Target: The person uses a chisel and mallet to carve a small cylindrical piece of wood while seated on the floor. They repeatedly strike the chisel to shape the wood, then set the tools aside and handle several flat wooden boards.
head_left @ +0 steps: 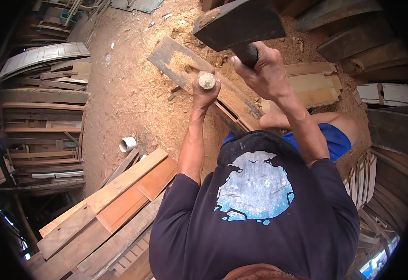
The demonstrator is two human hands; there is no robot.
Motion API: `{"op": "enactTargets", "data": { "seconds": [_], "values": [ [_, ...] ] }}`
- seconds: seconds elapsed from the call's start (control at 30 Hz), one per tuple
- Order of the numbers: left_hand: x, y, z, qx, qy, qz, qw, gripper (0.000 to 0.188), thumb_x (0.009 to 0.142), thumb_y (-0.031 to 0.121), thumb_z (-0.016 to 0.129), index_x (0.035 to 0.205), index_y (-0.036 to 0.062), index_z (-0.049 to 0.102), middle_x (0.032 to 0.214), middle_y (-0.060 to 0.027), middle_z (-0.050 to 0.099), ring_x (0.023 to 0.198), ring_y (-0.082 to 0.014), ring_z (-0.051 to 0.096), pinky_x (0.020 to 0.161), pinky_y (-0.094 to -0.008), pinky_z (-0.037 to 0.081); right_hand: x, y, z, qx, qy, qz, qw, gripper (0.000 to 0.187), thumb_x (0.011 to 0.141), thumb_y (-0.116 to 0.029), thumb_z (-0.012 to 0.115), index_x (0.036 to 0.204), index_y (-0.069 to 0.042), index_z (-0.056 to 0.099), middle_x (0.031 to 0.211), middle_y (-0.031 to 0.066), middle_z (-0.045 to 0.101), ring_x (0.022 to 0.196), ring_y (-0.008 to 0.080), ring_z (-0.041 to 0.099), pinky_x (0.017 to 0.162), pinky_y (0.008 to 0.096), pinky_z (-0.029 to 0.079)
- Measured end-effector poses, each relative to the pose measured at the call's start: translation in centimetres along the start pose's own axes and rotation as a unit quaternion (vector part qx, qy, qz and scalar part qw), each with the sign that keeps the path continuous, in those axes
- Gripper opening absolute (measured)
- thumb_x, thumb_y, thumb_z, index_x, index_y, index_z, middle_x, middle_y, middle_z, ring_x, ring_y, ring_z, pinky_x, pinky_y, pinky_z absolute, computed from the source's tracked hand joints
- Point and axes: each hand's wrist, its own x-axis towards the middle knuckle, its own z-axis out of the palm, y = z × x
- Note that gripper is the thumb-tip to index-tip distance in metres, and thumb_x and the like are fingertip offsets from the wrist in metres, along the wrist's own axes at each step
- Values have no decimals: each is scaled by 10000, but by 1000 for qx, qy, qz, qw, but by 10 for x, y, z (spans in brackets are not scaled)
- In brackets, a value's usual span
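My left hand (205, 93) is closed around a chisel (207, 80), whose round wooden handle end points up at the camera. It stands over a long wooden frame piece (234, 100) that lies on the sawdust ground. My right hand (263, 70) grips the handle of a heavy dark wooden mallet (237, 22), raised above the chisel. Wood chips and sawdust lie on the frame beside the chisel. The chisel's blade is hidden under my left hand. My knee in blue shorts (334, 137) rests by the frame.
Stacked planks and panel pieces (106, 210) lie at lower left. A white pipe piece (128, 143) sits on the dirt. Old door frames and boards (41, 121) lean at left. More boards (313, 84) and dark timbers (362, 42) lie at right.
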Motion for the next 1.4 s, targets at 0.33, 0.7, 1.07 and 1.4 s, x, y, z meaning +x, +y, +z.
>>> {"op": "enactTargets", "data": {
  "seconds": [0.33,0.7,1.07,1.4],
  "values": [
    [-9,-11,-4,36,-26,18,999,258,809,62,761,1035,-12,661,878,-78,700,805,-146,658,741,-310,543,-9,39,14,-160,-166,59,971,283,805,-104,746,1066,-62,644,781,212,688,759,377,702,702,471,544],
    [-8,-26,-14,55,16,121,991,368,813,36,757,1144,20,598,1022,-85,703,923,-176,693,821,-326,562,-7,15,42,19,-9,-170,985,153,836,-95,716,972,-34,681,707,114,674,667,268,689,601,411,524],
    [-25,-34,0,-36,16,11,999,224,823,75,791,906,40,586,765,-35,627,722,-127,613,655,-302,515,-2,10,21,-33,-140,-19,989,340,798,-163,746,1105,-43,664,805,208,699,767,393,706,692,475,552],
    [27,14,1,-77,16,-61,995,188,855,89,789,924,62,617,811,-13,682,746,-120,665,685,-282,550,-13,-10,-31,172,7,27,985,163,903,-112,769,916,-18,637,703,-50,545,652,33,483,561,242,430]
  ]
}}
